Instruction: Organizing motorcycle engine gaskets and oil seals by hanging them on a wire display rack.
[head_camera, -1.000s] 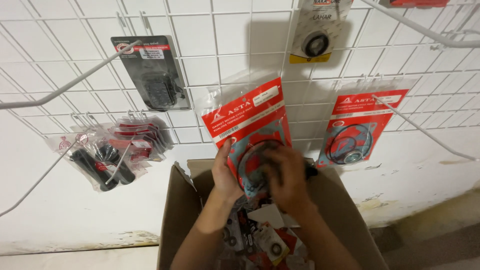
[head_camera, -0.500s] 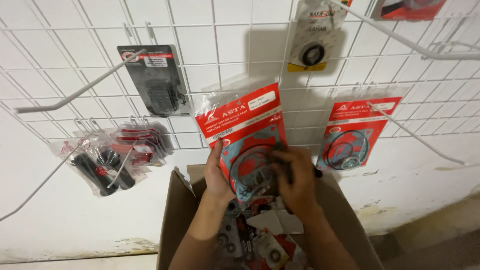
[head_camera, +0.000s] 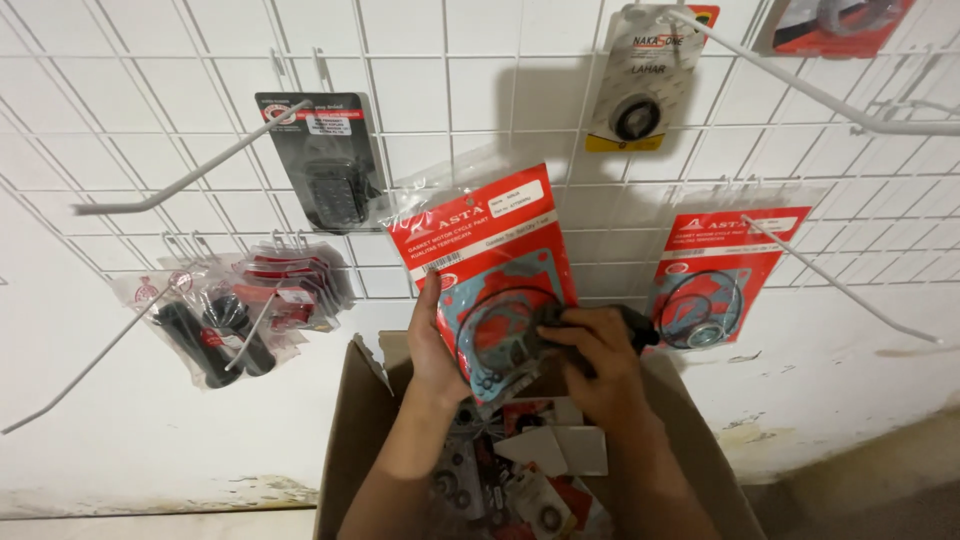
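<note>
The left hand and the right hand both grip a red gasket packet, held upright between them, above an open cardboard box of similar packets.

I count two red gasket packets: one held up, one hanging on the grid. One black part in a dark packet. One yellow-edged seal card. One red packet at the top right corner, partly cut off. One cardboard box. Two hands: left hand, right hand. The bagged black grips and the box's loose packets are too jumbled to count.
</note>
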